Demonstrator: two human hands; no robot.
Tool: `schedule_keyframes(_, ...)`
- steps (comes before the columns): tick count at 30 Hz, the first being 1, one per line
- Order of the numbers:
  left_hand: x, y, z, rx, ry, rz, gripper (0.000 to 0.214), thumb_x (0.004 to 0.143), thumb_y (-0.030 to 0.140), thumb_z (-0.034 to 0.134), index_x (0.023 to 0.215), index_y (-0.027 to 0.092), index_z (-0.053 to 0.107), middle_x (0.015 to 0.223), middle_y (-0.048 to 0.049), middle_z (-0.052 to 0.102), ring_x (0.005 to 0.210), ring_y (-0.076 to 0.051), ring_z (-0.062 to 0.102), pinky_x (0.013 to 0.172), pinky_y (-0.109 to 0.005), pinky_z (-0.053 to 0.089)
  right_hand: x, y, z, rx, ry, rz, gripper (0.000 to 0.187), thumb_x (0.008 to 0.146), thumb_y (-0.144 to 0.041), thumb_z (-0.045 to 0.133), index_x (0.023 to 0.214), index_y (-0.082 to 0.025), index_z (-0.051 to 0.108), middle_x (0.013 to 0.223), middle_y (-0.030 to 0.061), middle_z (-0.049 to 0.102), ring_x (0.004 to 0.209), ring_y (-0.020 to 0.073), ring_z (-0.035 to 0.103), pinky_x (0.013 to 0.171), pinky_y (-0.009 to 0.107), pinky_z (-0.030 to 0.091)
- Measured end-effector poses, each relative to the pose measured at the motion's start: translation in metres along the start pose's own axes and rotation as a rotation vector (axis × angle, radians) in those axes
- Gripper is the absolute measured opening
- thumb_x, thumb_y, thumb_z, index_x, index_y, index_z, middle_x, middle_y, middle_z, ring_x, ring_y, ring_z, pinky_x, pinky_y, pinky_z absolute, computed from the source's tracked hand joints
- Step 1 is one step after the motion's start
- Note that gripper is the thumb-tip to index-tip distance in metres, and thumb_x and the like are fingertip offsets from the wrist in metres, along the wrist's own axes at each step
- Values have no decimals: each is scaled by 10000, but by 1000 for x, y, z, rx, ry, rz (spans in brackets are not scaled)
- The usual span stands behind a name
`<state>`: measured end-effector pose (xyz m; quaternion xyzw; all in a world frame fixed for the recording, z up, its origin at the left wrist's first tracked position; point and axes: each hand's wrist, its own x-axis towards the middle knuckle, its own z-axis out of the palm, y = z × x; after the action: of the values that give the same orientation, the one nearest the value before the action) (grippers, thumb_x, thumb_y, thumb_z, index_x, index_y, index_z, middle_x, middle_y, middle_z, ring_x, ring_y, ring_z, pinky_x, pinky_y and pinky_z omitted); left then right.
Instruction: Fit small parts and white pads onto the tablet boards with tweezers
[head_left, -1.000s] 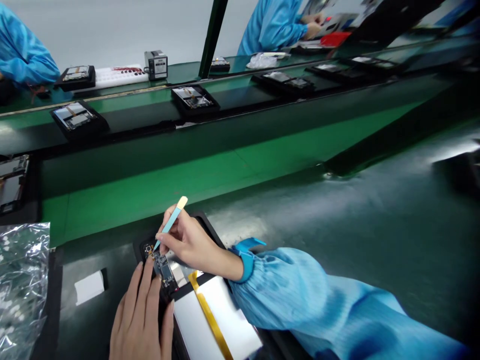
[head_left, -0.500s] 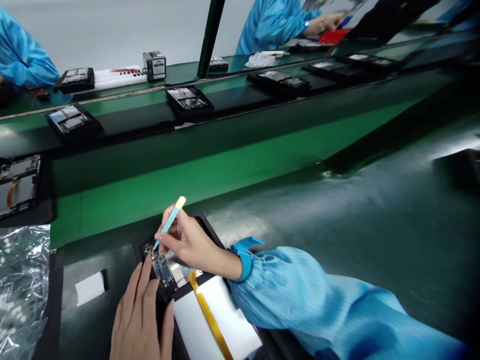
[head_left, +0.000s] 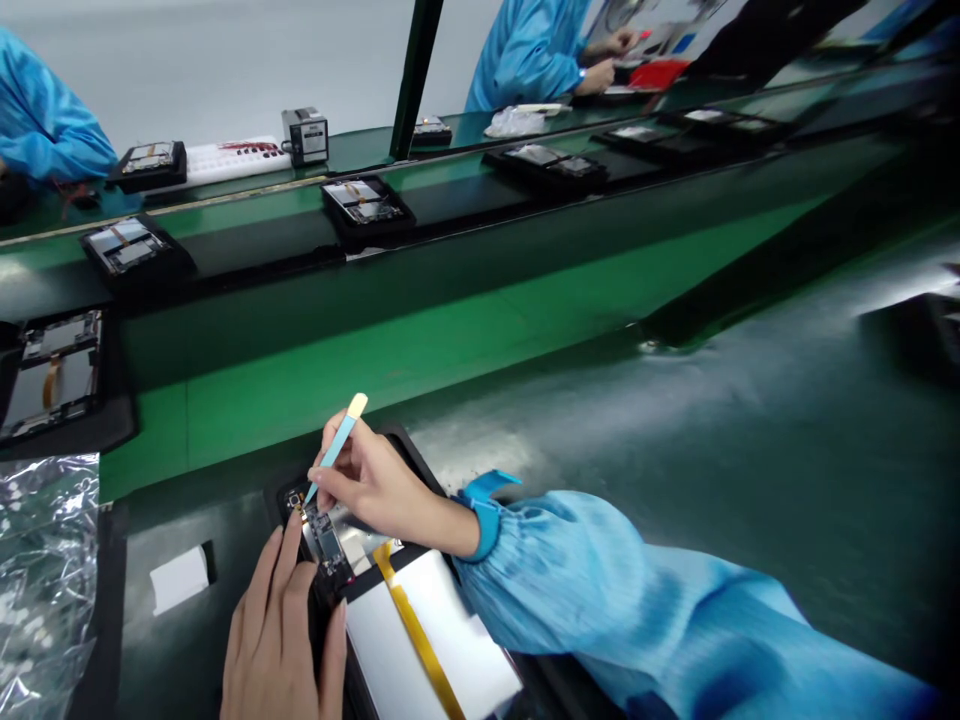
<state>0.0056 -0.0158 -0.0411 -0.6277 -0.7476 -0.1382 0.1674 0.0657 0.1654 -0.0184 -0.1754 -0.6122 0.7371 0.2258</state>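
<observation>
An opened tablet [head_left: 420, 640] lies in a black tray [head_left: 409, 445] at the near edge of the bench, showing a silver battery with a yellow strip and a small circuit board [head_left: 328, 540]. My right hand [head_left: 375, 485] pinches a light-blue plastic pry tool [head_left: 335, 448], its tip touching the board's upper left corner. My left hand [head_left: 281, 635] lies flat with fingers stretched along the left side of the tablet, the fingertips beside the board.
A conveyor belt [head_left: 450, 340] carries several black trays with opened devices [head_left: 366, 205] behind the bench. A crinkled clear bag [head_left: 41, 570] lies at the left, a white label [head_left: 178, 578] beside it. People in blue coats [head_left: 532, 50] work across the line.
The trays on the conveyor have drifted, one at the left edge coming further into view. My hands and the tool have barely shifted.
</observation>
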Motion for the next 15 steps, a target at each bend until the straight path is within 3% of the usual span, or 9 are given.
schedule_keyframes(7,1,2,1,8,12,33,302,874,295,464,1095,102,534,1385,-132,487,1234,-264,448,868,-371,451,9,-4,-5,405,115,60,323,718,-246,695,805,-230,384,566,-102,598,424,77,578,449,183,472)
schedule_keyframes(15,8,3,-5,67,-3,22,305,872,374,457,1027,133,561,1309,-111,566,1167,-262,504,803,-351,451,10,-5,-4,438,110,68,324,690,-244,716,786,-222,407,569,-104,610,411,68,570,445,179,470)
